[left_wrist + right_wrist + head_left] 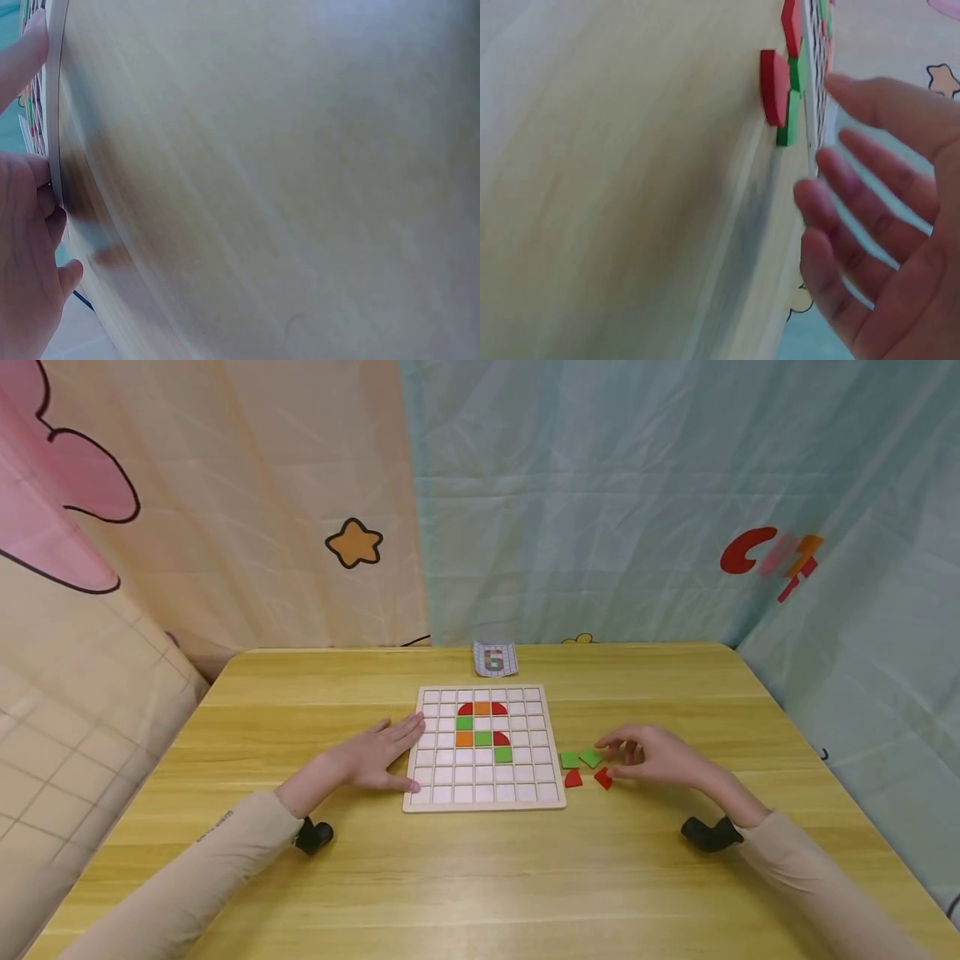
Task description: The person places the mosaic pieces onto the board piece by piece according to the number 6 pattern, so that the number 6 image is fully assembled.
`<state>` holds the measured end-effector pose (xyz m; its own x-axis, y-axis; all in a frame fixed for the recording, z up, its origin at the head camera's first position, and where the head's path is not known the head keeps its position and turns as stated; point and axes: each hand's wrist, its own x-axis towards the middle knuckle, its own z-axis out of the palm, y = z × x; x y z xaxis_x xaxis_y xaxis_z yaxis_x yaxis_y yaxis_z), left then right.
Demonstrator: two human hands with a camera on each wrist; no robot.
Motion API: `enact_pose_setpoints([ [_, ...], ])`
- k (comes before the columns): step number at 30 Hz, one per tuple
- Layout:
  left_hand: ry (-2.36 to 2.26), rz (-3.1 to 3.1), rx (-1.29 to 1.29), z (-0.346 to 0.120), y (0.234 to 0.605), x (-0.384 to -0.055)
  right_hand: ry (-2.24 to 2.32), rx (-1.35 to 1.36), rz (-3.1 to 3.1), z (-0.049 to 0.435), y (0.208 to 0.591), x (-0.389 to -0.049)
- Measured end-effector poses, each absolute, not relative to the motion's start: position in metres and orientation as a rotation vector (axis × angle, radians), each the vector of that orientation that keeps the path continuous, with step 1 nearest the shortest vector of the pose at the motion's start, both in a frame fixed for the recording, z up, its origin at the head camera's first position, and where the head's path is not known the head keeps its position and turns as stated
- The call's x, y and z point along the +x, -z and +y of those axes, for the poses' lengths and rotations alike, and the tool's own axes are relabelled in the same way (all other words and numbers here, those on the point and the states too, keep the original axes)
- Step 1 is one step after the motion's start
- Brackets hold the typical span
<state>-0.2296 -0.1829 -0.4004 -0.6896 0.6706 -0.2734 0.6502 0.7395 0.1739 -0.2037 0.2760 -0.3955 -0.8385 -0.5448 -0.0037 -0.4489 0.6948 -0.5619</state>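
My left hand [378, 756] lies with its fingers spread at the left edge of a wooden grid board [483, 807]; in the left wrist view the fingers [34, 49] touch its rim. On the board, red quarter-round, orange square [482, 708] and green square [464, 723] tiles form a curved pattern. Just right of the board lie two loose green squares [570, 760] and two red quarter-round tiles [573, 778]. My right hand [652, 756] hovers beside these, fingers loosely bent and apart. The right wrist view shows no tile in it, with a red tile [776, 86] near the thumb.
A small printed card [495, 668] with a coloured grid pattern lies behind the board. Printed curtains [600, 485] hang behind the wooden table [480, 893]. Black wrist devices [708, 833] sit under both forearms.
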Motion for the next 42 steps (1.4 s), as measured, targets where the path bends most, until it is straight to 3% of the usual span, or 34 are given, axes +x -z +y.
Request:
enact_pose_setpoints([
  [10,-0.072,2.636,1.026,-0.183,0.4,-0.231,0.809,-0.992,2.642,0.285,0.403,-0.202],
  [42,-0.077,2.623,1.035,-0.184,0.4,-0.229,0.589,-1.005,2.808,0.275,0.407,-0.2],
])
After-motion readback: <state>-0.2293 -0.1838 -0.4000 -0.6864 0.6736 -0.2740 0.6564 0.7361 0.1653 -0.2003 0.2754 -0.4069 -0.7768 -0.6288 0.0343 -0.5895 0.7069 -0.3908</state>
